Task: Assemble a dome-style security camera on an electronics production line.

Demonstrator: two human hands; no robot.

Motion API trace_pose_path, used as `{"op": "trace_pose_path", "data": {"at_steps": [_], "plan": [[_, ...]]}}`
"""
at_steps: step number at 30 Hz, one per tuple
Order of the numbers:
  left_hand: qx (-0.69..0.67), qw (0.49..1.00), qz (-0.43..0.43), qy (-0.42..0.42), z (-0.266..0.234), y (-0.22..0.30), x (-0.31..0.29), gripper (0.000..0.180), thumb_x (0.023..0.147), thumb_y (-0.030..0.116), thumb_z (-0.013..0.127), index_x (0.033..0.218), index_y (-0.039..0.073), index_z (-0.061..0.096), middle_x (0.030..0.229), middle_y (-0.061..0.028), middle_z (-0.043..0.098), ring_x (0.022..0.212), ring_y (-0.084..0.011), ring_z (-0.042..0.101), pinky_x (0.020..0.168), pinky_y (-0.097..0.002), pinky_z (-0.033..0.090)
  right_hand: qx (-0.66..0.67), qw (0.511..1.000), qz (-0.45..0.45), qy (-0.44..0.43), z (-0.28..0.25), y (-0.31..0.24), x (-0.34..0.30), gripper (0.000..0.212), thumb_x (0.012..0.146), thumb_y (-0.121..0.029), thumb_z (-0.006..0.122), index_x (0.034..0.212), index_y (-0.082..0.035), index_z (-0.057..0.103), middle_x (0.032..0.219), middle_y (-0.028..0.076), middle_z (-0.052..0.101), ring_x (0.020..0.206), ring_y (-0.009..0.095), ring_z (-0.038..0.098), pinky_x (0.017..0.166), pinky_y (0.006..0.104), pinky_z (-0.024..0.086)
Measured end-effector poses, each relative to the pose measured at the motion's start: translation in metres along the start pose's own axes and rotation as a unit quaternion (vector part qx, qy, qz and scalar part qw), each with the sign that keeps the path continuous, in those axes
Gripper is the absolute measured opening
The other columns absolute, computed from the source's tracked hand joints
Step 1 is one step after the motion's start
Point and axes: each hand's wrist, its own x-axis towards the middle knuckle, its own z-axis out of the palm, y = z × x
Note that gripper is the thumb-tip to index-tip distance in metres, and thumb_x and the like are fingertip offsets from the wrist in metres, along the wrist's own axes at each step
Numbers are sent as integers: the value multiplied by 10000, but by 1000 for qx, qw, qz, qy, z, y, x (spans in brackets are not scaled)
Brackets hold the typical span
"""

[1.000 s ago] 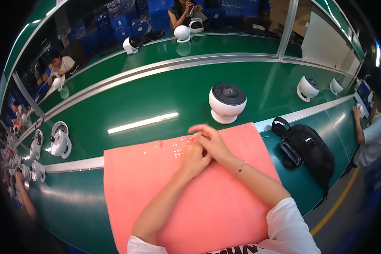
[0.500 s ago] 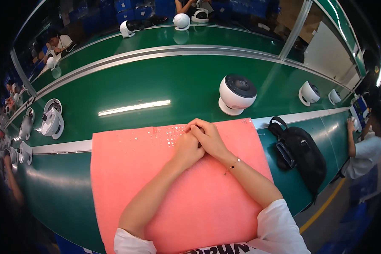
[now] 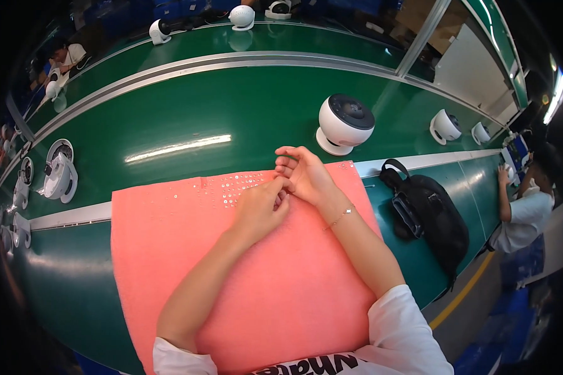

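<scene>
Pink mat (image 3: 187, 250), left hand (image 3: 261, 209), right hand (image 3: 306, 178) touching, tiny screws (image 3: 231, 185)

Green bench (image 3: 169, 119) carries pink mat (image 3: 281, 294), white fan (image 3: 343, 124).

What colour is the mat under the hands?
The mat is salmon pink, with tiny shiny bits near its far edge. The head view shows it best.
</scene>
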Motion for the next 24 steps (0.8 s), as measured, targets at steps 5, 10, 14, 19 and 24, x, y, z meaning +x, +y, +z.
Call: {"op": "trace_pose_path", "data": {"at_steps": [5, 10, 14, 19, 24], "plan": [[9, 1000, 0, -7, 0, -2, 0, 132, 770, 80, 578, 902, 75, 574, 713, -53, 620, 615, -157, 597, 591, -283, 494, -50, 998, -20, -25, 2, 4, 0, 191, 877, -150, 453, 915, -1, 565, 777, 78, 575, 737, 164, 555, 671, 280, 494], [61, 998, 7, 4, 1, -6, 1, 110, 734, 97, 595, 794, 7, 578, 684, -121, 612, 609, -263, 594, 549, -367, 469, -423, 891, -160, -44, 18, 15, -5, 161, 856, -69, 446, 872, -15, 597, 788, 50, 582, 756, 112, 552, 688, 236, 460], [45, 999, 15, 12, 0, -7, 1, 130, 716, 100, 603, 740, -23, 573, 660, -151, 598, 596, -306, 577, 526, -398, 443, -492, 846, -198, -52, 23, 24, -7, 166, 847, -62, 446, 873, -3, 599, 825, 53, 606, 783, 117, 565, 713, 246, 460], [44, 999, 25, 13, 0, -6, 2, 144, 718, 115, 597, 696, -24, 570, 652, -172, 600, 602, -334, 588, 531, -430, 462, -505, 836, -210, -51, 23, 24, -7, 166, 838, -48, 439, 860, 13, 592, 844, 75, 624, 805, 133, 578, 730, 265, 466], [41, 999, 32, 11, -1, -5, 2, 144, 714, 116, 595, 701, -24, 570, 662, -174, 602, 613, -334, 590, 540, -432, 464, -505, 831, -226, -52, 22, 26, -7, 168, 840, -50, 437, 861, 13, 592, 840, 77, 626, 801, 138, 584, 728, 268, 468]]}}
